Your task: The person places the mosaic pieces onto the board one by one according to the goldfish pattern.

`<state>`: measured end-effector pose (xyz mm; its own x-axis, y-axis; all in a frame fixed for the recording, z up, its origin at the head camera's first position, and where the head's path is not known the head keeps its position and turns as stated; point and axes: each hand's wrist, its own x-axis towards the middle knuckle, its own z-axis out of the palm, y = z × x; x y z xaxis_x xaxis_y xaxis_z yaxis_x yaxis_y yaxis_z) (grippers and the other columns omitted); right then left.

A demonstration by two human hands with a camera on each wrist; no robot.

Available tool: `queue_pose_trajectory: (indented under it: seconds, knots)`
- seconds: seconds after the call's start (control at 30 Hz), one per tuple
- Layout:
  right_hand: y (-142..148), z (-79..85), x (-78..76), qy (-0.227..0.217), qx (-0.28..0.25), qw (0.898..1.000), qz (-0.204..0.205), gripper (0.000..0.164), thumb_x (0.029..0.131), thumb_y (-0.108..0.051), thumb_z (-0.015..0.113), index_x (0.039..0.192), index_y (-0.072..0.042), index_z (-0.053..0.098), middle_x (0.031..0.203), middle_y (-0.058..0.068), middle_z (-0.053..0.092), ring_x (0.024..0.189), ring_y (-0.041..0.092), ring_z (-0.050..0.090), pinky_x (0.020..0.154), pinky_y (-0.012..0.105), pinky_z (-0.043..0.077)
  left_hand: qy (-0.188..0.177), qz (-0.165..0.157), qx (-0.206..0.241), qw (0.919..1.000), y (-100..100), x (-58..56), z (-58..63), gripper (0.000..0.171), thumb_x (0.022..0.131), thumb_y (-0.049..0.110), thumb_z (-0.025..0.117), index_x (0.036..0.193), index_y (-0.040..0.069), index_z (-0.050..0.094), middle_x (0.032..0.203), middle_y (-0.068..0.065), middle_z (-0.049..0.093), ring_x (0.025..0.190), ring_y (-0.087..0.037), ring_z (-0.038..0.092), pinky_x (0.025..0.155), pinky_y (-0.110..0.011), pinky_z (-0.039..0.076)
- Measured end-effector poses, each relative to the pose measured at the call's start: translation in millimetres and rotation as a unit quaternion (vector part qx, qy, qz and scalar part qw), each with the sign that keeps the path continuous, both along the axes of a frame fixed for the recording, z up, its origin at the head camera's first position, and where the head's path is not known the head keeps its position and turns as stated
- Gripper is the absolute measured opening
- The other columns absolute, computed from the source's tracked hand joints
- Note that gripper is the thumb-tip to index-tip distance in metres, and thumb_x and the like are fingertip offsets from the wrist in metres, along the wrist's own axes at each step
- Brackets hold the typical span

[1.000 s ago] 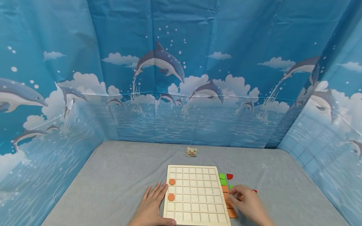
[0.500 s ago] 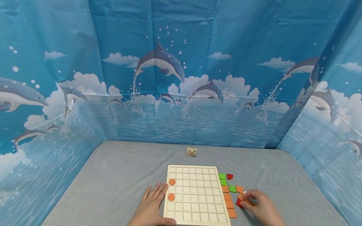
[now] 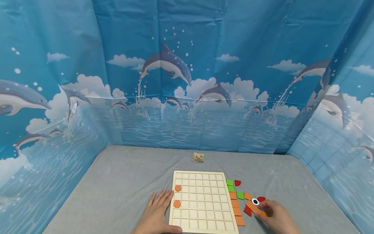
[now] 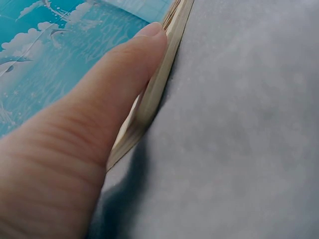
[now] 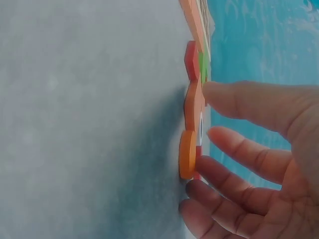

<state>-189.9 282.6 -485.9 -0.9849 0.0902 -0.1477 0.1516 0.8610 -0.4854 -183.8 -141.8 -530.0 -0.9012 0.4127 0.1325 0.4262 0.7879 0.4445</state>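
Your left hand (image 3: pixel 156 213) lies flat with fingers spread, fingertips at the left edge of a pale wooden grid board (image 3: pixel 201 206), thumb on its near corner. Two orange discs (image 3: pixel 177 204) sit in the board's leftmost column. Your right hand (image 3: pixel 274 214) is beside the board, thumb and fingers loosely bent and apart, at a long orange piece (image 3: pixel 252 206) lying on the grey cloth-covered bench (image 3: pixel 125 182) (whether your fingertips touch it, you cannot tell from these views). Around that piece are a black-and-white eye disc (image 3: pixel 255 201), red pieces (image 3: pixel 247 211) and a yellow-orange piece (image 5: pixel 187 154). Green pieces (image 3: pixel 230 182) and orange squares (image 3: pixel 236 211) line the board's right edge. Beyond the board lies a small patterned card (image 3: pixel 198 157), before a blue dolphin curtain (image 3: pixel 175 126).
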Motion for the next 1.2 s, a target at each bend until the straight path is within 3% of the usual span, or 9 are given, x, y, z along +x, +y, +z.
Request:
queue_pose_trajectory:
  seconds: [0.53, 0.9, 1.2]
  knots:
    - [8, -7.7, -0.5, -0.034, -0.026, 0.999, -0.011, 0.041, 0.068, -0.03, 0.085, 0.091, -0.002, 0.066, 0.081, 0.003, 0.051, 0.072, 0.018, 0.046, 0.064, 0.032, 0.043, 0.001, -0.001, -0.002, 1.0, 1, -1.1, -0.7, 0.12, 0.063, 0.083, 0.058, 0.152, 0.012, 0.023, 0.155, -0.004, 0.024, 0.142, -0.026, 0.016, 0.108, -0.053, 0.005]
    - [15, -6.3, 2.6, -0.05, -0.035, 0.998, -0.009, 0.034, 0.074, -0.027, 0.082, 0.088, -0.003, 0.064, 0.074, 0.001, 0.046, 0.07, 0.019, 0.045, 0.061, 0.032, 0.039, -0.003, 0.0, -0.007, 1.0, -1, -1.9, -2.3, 0.119, 0.064, 0.083, 0.057, 0.153, 0.013, 0.022, 0.155, -0.003, 0.024, 0.142, -0.027, 0.016, 0.109, -0.055, 0.006]
    - [17, -15.8, 1.5, -0.053, -0.035, 0.998, -0.02, 0.029, 0.075, -0.024, 0.081, 0.085, -0.005, 0.062, 0.07, 0.003, 0.044, 0.065, 0.018, 0.044, 0.059, 0.032, 0.036, 0.006, 0.001, -0.006, 1.0, -1, -1.4, -2.6, 0.119, 0.063, 0.084, 0.057, 0.152, 0.012, 0.023, 0.154, -0.004, 0.025, 0.141, -0.026, 0.016, 0.108, -0.054, 0.006]
